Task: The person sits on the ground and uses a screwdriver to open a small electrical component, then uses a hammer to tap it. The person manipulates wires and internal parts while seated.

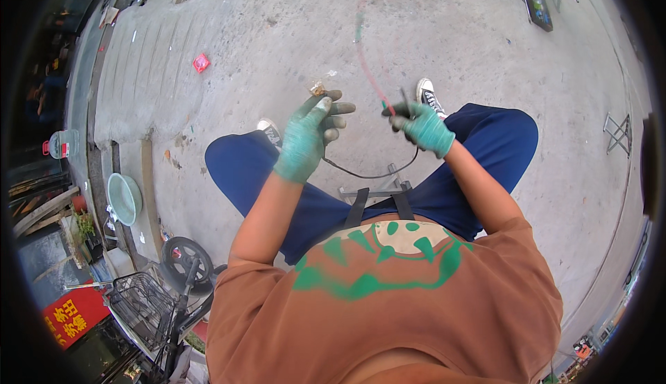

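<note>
My left hand (306, 137), in a teal, dark-fingered glove, pinches a small brass-coloured part (316, 89) between thumb and forefinger. Its other fingers are spread. From beside that hand a thin black cable (364, 177) sags in a loop across to my right hand (427, 128), gloved alike. The fingers of the right are closed around a thin red strand (372, 80), perhaps a wire, which blurs as it stretches away over the concrete. A blurred dark tip also sticks up from this grip; what it is I cannot tell.
Concrete ground (291, 30) spreads ahead, with a pink packet (201, 63) at left. A green basin (124, 200) and a wheeled vehicle with a wire basket (140, 301) stand on my left. A folding stool (618, 135) is at right, a dark tray-like object (537, 9) farther off.
</note>
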Demonstrator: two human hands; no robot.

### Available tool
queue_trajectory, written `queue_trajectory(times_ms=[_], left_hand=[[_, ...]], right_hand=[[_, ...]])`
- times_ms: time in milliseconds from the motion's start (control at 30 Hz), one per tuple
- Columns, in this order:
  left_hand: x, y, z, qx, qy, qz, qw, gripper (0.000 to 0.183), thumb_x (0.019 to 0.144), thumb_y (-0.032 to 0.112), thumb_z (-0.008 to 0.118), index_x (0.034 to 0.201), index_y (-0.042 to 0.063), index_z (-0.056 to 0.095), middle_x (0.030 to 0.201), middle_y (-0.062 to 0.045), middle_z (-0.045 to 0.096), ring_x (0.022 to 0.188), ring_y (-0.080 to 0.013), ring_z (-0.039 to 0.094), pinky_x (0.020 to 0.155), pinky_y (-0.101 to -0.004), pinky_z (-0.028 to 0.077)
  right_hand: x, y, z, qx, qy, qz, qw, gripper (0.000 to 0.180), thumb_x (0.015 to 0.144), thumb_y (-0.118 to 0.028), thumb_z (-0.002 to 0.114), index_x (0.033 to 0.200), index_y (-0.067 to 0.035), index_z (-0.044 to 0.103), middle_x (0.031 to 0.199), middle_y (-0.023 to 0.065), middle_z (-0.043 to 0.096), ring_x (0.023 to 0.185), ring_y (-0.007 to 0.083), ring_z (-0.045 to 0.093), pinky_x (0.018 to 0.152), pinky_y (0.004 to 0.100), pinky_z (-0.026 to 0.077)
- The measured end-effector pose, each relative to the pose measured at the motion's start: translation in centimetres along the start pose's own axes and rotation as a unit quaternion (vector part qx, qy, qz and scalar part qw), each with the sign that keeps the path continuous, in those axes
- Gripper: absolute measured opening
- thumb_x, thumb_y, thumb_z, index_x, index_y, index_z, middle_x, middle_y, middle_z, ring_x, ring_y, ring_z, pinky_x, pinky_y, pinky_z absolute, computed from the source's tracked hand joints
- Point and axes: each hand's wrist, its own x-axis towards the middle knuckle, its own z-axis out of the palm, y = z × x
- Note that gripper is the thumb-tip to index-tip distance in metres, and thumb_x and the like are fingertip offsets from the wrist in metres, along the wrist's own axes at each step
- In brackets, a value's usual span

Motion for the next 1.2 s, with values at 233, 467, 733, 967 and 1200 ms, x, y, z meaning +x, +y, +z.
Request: queue_trajectory(times_ms=[233, 467, 733, 967, 1200], left_hand=[[4.2, -0.9, -0.8, -0.085, 0.1, 0.145, 0.981, 0.022, 0.101, 0.016, 0.044, 0.113, 0.001, 0.054, 0.104, -0.019, 0.065, 0.085, -0.0228, 0.068, 0.076, -0.0339, 0.059], [4.4, 0.2, -3.3, -0.104, 0.117, 0.099, 0.983, 0.018, 0.1, 0.017, 0.047, 0.103, 0.003, 0.058, 0.093, -0.014, 0.067, 0.076, -0.0182, 0.066, 0.068, -0.0294, 0.057], [8.8, -0.6, -7.2, -0.019, 0.293, 0.054, 0.954, 0.019, 0.101, 0.025, 0.043, 0.101, 0.008, 0.051, 0.098, -0.016, 0.063, 0.078, -0.0243, 0.065, 0.069, -0.0365, 0.06], [16.3, 3.1, -6.7, -0.042, 0.196, 0.022, 0.979, 0.032, 0.104, 0.026, 0.038, 0.131, 0.011, 0.045, 0.095, -0.013, 0.065, 0.052, -0.0051, 0.047, 0.04, -0.017, 0.034], [19.5, 6.2, -9.9, 0.043, 0.257, 0.048, 0.964, 0.035, 0.103, 0.021, 0.042, 0.137, 0.013, 0.046, 0.091, -0.005, 0.066, 0.052, -0.0019, 0.045, 0.043, -0.0182, 0.035]], right_hand=[[-1.8, 4.8, 3.0, -0.195, -0.163, -0.069, 0.965, 0.024, 0.092, -0.014, 0.06, 0.113, -0.008, 0.068, 0.075, 0.0015, 0.064, 0.063, 0.0091, 0.054, 0.06, 0.0272, 0.046], [-1.3, 6.7, 3.9, -0.037, -0.045, 0.006, 0.998, 0.025, 0.092, -0.016, 0.06, 0.114, -0.007, 0.068, 0.07, 0.0027, 0.063, 0.058, 0.0076, 0.051, 0.054, 0.0271, 0.044], [0.3, 5.9, 5.2, -0.176, 0.015, -0.152, 0.972, 0.025, 0.085, -0.01, 0.067, 0.11, -0.009, 0.07, 0.085, 0.0175, 0.066, 0.068, 0.0303, 0.064, 0.061, 0.0352, 0.05], [4.4, 2.3, 7.4, -0.198, -0.082, -0.057, 0.975, 0.029, 0.081, -0.004, 0.062, 0.109, -0.01, 0.068, 0.093, 0.0155, 0.068, 0.082, 0.0334, 0.066, 0.07, 0.04, 0.053], [9.4, 1.1, 7.9, -0.189, -0.104, -0.013, 0.976, 0.027, 0.086, -0.01, 0.063, 0.113, -0.012, 0.067, 0.098, 0.0163, 0.067, 0.087, 0.0341, 0.065, 0.072, 0.0393, 0.053]])
